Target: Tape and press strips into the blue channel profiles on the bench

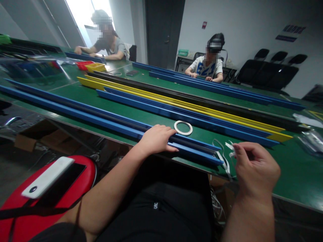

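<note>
My left hand [159, 139] is wrapped over a long blue rail [113, 125] that lies along the near table edge, its thumb on the near side. My right hand [254, 164], right of the rail's end, pinches a thin white strip [230, 146] between thumb and forefinger. Another white strip [225, 164] curls on the table at the rail's right end. Just beyond my left hand lies a white tape roll [183, 128], flat on the green table.
Beyond lie a blue rail [181, 116], a yellow rail [277, 135] and black rails [227, 111]. Red [84, 64] and yellow [96, 67] bins stand back left. Two people sit across the green table [300, 174]. A white device [49, 176] rests on a red stool [83, 178].
</note>
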Action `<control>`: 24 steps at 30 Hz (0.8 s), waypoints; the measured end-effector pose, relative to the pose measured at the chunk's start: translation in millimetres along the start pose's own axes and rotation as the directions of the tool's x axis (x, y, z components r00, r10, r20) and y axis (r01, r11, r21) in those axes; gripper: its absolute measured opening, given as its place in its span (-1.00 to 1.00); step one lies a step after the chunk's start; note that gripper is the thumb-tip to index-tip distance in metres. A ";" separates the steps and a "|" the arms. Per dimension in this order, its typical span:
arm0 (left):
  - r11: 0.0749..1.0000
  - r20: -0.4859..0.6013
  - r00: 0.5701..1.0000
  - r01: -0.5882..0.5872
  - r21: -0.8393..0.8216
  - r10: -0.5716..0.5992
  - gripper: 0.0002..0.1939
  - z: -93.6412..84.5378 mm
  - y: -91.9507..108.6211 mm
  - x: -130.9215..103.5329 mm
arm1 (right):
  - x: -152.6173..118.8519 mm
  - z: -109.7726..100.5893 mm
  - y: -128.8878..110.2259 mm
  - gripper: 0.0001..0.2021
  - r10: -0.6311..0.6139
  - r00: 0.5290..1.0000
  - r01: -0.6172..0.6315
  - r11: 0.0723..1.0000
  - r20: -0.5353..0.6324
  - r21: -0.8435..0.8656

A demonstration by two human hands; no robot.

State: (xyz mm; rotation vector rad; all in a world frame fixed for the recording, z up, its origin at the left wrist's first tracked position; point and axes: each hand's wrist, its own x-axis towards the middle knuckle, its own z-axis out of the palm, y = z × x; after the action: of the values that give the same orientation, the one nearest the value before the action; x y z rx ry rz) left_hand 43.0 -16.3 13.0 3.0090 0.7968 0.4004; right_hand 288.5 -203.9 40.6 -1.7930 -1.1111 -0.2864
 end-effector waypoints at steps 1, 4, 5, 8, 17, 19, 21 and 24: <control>1.000 0.003 1.000 0.001 -0.001 -0.001 -0.29 0.0 0.0 0.1 | 0.9 0.2 -0.1 -0.74 -0.011 1.000 0.010 1.000 -0.021 -0.014; 1.000 0.005 1.000 0.004 -0.006 -0.004 -0.29 0.3 -0.1 0.2 | 4.9 0.2 -0.2 -0.74 -0.098 0.993 0.093 0.992 -0.066 -0.080; 1.000 0.004 1.000 0.004 -0.008 -0.004 -0.29 0.4 -0.1 0.2 | 6.3 0.0 -0.2 -0.74 -0.130 0.989 0.123 0.987 -0.067 -0.103; 1.000 -0.003 1.000 0.000 -0.007 0.000 -0.29 0.6 -0.4 -0.2 | 8.1 -0.5 -1.3 -0.74 -0.141 0.988 0.133 0.984 -0.061 -0.122; 1.000 0.011 1.000 0.011 -0.012 -0.011 -0.29 -0.8 -0.4 -0.4 | 0.8 6.2 -12.2 -0.72 0.073 0.975 -0.070 0.997 -0.212 0.019; 1.000 0.010 1.000 0.009 -0.015 -0.009 -0.29 -1.1 -0.5 -0.5 | 1.5 6.5 -14.0 -0.68 0.058 0.967 -0.049 0.998 -0.247 0.044; 1.000 0.005 1.000 0.004 -0.012 -0.004 -0.30 -1.0 -0.7 -0.6 | 1.6 5.6 -13.0 -0.68 0.052 0.966 -0.038 0.997 -0.253 0.060; 1.000 -0.006 1.000 -0.003 -0.007 0.003 -0.29 -0.4 -1.4 -0.9 | -0.2 2.7 -6.1 -0.74 0.032 0.980 -0.025 0.999 -0.197 0.037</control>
State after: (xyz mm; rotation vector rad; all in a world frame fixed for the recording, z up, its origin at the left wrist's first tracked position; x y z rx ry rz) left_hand 41.5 -15.6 13.1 3.0047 0.7896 0.4108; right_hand 282.8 -201.1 42.8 -1.7084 -0.9441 -0.4169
